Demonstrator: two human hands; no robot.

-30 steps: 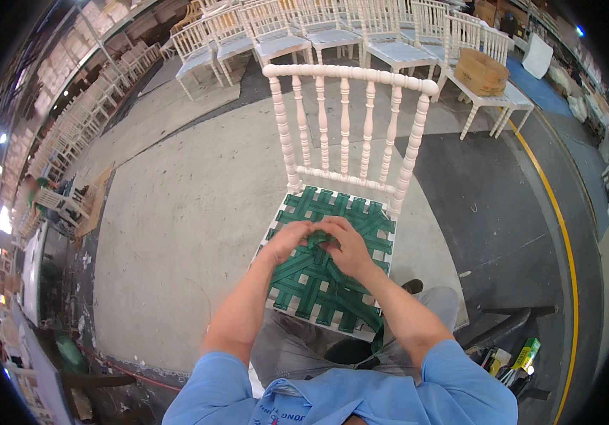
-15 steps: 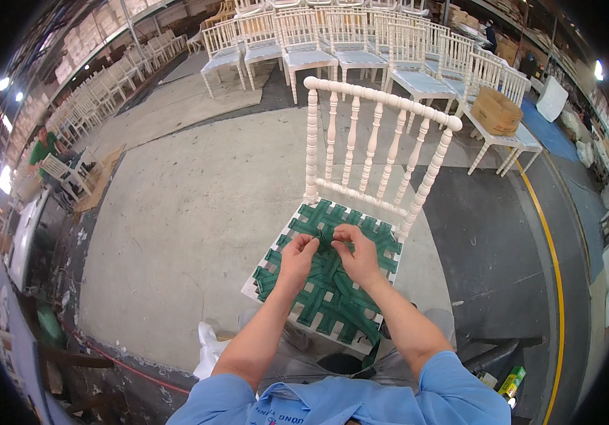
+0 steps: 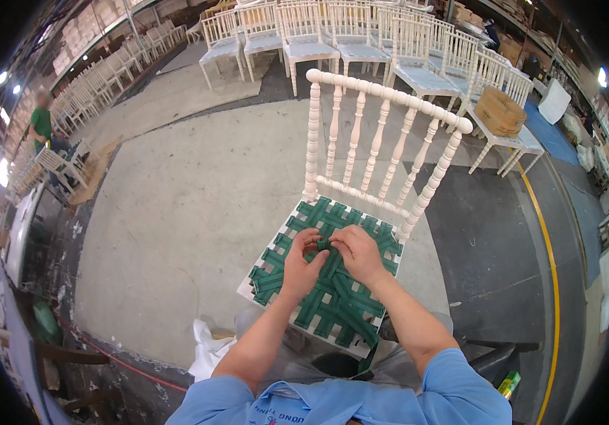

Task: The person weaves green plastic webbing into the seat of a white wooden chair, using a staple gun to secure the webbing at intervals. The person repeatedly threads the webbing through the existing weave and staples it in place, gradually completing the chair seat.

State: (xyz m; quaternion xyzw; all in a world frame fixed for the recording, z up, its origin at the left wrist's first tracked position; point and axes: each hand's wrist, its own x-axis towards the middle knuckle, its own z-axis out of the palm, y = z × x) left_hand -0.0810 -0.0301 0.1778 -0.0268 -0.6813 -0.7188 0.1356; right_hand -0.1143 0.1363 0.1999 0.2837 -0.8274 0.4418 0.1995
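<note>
Both hands meet over the middle of the green woven seat [image 3: 319, 283] of a white spindle-back chair [image 3: 382, 134] standing on the concrete floor [image 3: 177, 205]. The left hand [image 3: 302, 265] and right hand [image 3: 358, 255] pinch a green strap end [image 3: 323, 244] between their fingers. Rows of white chairs [image 3: 333, 35] stand far behind.

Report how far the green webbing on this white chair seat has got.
Done: green straps already cross over and under one another across most of the white chair seat. In hand: the left hand and right hand meet at the seat's middle, pinching a green strap end between the fingertips. Left: that end is not yet tucked flat; a strap hangs off the near edge.
</note>
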